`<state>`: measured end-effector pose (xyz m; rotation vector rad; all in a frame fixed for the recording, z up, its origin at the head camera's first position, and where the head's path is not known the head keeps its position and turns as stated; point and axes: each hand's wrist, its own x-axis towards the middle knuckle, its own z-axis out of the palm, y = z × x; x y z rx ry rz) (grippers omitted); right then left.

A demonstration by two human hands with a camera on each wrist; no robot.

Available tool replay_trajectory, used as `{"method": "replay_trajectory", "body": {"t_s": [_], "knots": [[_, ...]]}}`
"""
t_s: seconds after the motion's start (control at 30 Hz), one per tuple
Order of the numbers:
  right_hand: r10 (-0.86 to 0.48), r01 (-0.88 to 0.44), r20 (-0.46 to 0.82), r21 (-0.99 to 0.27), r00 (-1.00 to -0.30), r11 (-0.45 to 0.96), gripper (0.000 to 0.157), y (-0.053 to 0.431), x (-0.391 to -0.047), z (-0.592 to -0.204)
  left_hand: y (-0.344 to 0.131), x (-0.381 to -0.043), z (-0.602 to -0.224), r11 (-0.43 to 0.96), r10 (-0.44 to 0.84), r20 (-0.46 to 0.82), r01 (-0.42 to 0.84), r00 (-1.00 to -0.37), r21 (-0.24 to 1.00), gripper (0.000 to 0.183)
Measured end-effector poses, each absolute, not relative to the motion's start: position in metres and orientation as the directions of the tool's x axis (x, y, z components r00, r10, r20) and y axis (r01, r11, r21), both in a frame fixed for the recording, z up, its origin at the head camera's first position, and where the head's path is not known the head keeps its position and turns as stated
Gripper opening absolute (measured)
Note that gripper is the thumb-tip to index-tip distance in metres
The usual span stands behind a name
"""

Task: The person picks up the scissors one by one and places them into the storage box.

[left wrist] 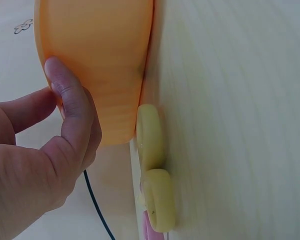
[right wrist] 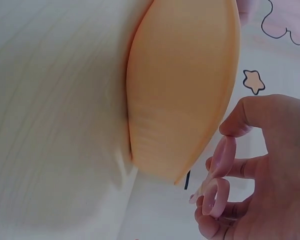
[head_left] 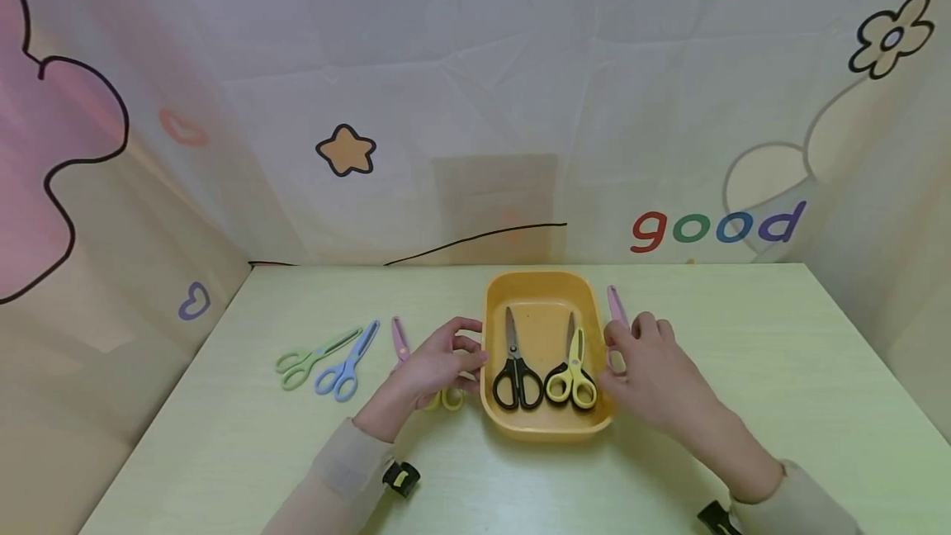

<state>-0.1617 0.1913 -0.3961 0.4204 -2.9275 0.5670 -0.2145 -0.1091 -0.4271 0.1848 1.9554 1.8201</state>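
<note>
A yellow-orange tray stands on the table, its left rim pinched by my left hand. The left wrist view shows thumb and fingers meeting at that rim. Inside the tray lie black-handled scissors, and beside them yellow scissors on top of another black-handled pair. At the tray's right side my right hand holds pink scissors by their handle loops. Their blade end points away from me. Partly behind my left hand lie another pink pair and yellow handle loops.
Green scissors and blue scissors lie on the table left of my left hand. A printed cloth hangs behind the table's back edge.
</note>
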Motion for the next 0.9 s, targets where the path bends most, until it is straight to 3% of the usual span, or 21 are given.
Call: {"method": "replay_trajectory", "body": {"t_s": [0.5, 0.9], "knots": [[-0.326, -0.383, 0.226, -0.298, -0.918, 0.874, 0.017, 0.162, -0.158, -0.398, -0.109, -0.213, -0.426, 0.123, 0.396, -0.235, -0.203, -0.887, 0.972, 0.047], [-0.338, -0.372, 0.158, -0.3, -0.928, 0.879, 0.021, 0.142, -0.158, -0.401, -0.109, -0.213, -0.425, 0.126, 0.391, -0.242, -0.209, -0.888, 0.97, 0.047]]}}
